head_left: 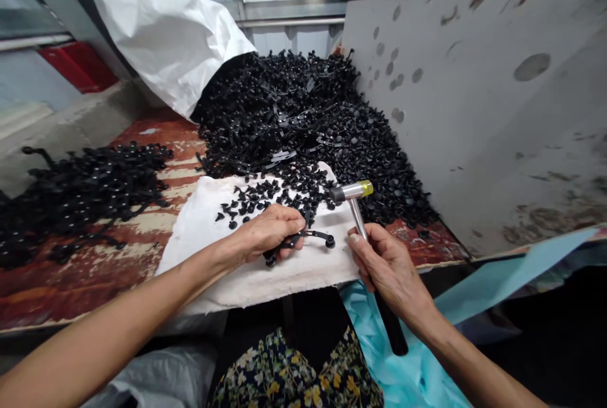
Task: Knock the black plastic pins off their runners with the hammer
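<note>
My left hand (272, 231) is closed on a curved black plastic arm (318, 234) with a round knob at its end. Part of that piece is hidden behind my fingers. In my right hand (386, 262) is a mallet (353, 191) with a metal shaft, a dark face on one side and a yellow face on the other. Its black handle (391, 322) points down towards me, and its head hangs over the cloth, right of the black arm. Small black plugs (260, 196) lie scattered on the white cloth (194, 237) just beyond my left hand.
A large heap of black plastic parts (279, 104) fills the back of the worn red table (142, 218). Another black pile (95, 186) lies at left. A white sack (161, 28) leans over the heap, and a grey board (474, 98) walls off the right side.
</note>
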Tool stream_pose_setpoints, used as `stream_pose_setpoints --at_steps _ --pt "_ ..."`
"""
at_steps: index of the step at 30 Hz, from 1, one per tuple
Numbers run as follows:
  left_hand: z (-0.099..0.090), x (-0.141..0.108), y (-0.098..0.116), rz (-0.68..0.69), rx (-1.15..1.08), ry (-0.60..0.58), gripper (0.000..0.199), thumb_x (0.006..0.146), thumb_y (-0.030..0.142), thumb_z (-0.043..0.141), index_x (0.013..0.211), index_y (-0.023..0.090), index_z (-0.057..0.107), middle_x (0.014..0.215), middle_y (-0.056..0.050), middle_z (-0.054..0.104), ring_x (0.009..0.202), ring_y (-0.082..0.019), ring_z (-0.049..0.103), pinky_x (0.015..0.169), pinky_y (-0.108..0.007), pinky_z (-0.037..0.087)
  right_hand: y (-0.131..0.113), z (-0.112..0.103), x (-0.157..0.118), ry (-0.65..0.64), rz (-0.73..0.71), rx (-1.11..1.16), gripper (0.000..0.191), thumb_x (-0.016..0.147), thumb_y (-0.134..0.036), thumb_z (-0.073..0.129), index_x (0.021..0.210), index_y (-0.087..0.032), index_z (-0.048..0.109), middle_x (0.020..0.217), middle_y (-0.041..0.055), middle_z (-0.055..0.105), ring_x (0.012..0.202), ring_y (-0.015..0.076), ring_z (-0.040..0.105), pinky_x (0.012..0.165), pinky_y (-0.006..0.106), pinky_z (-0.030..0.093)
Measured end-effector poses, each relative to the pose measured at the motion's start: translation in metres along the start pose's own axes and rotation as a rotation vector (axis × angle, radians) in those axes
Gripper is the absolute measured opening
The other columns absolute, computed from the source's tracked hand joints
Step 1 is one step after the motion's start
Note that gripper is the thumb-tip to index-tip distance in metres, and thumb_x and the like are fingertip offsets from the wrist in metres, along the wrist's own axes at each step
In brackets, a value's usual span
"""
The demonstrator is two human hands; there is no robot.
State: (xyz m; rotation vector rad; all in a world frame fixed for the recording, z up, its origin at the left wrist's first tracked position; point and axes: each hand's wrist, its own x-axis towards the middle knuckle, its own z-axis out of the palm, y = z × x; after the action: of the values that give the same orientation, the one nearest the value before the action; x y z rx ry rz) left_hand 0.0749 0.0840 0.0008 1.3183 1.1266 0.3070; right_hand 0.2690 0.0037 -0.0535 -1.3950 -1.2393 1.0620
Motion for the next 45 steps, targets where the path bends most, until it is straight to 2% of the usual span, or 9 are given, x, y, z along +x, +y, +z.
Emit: stream_pose_setpoints --at_steps 7,14,21,32,39,42,45 --pt "-0.006 0.009 -0.004 -0.057 -0.155 -0.055 0.021 0.077 0.031 0.063 0.068 0.013 0.056 0.054 -0.001 0.057 0.034 -0.007 0.043 0.03 -0.017 0.033 0.003 -0.001 0.002 -0.016 0.018 0.044 0.028 0.089 -0.049 0.054 0.085 -0.022 0.056 0.048 -0.0093 0.038 0.037 0.0088 0.03 0.034 0.023 0.024" --pt "-0.009 0.011 -0.004 -0.073 -0.186 -0.116 0.028 0.074 0.035 0.069 0.065 0.013 0.054 0.055 -0.001 0.057 0.034 -0.005 0.042 0.03 -0.016 0.031 0.004 -0.002 0.002 -0.027 0.017 0.049 0.027 0.09 -0.048 0.052 0.088 -0.022 0.056 0.048 -0.0096 0.038 0.037 0.0088 0.031 0.034 0.023 0.023" --pt "-0.008 0.009 -0.001 -0.059 -0.202 -0.11 0.031 0.069 0.036 0.074 0.065 0.013 0.054 0.053 0.0 0.057 0.033 -0.006 0.042 0.029 -0.016 0.032 0.006 -0.001 0.002 -0.021 0.015 0.058 0.024 0.091 -0.046 0.051 0.088 -0.022 0.055 0.048 -0.0098 0.038 0.036 0.0085 0.031 0.034 0.023 0.023" --pt "-0.008 0.011 -0.003 -0.077 -0.172 -0.121 0.03 0.072 0.038 0.071 0.066 0.014 0.053 0.054 0.0 0.056 0.033 -0.005 0.04 0.028 -0.016 0.031 0.005 -0.002 0.002 -0.019 0.008 0.05 0.026 0.09 -0.047 0.052 0.088 -0.022 0.056 0.049 -0.0088 0.039 0.039 0.01 0.034 0.038 0.023 0.026" --pt "-0.007 0.013 0.004 -0.118 -0.065 -0.094 0.023 0.079 0.029 0.06 0.063 0.014 0.054 0.05 0.0 0.052 0.031 -0.005 0.036 0.027 -0.016 0.027 0.004 -0.003 0.0 -0.012 -0.006 -0.018 0.025 0.092 -0.045 0.05 0.089 -0.022 0.057 0.05 -0.0078 0.039 0.042 0.0111 0.038 0.04 0.023 0.032" --pt "-0.008 0.013 0.005 -0.127 -0.039 -0.079 0.022 0.082 0.026 0.055 0.062 0.014 0.054 0.049 0.0 0.051 0.03 -0.005 0.035 0.028 -0.016 0.025 0.001 -0.005 -0.002 -0.021 -0.064 -0.099 0.028 0.094 -0.042 0.047 0.103 -0.02 0.061 0.056 -0.0044 0.048 0.053 0.0149 0.051 0.049 0.025 0.043" --pt "-0.008 0.014 0.006 -0.129 -0.018 -0.074 0.021 0.082 0.021 0.052 0.062 0.015 0.053 0.049 0.001 0.051 0.03 -0.005 0.035 0.028 -0.016 0.024 -0.005 -0.007 -0.002 -0.006 -0.185 -0.246 0.038 0.095 -0.035 0.044 0.126 -0.018 0.058 0.075 0.0031 0.064 0.068 0.0188 0.061 0.063 0.03 0.051"
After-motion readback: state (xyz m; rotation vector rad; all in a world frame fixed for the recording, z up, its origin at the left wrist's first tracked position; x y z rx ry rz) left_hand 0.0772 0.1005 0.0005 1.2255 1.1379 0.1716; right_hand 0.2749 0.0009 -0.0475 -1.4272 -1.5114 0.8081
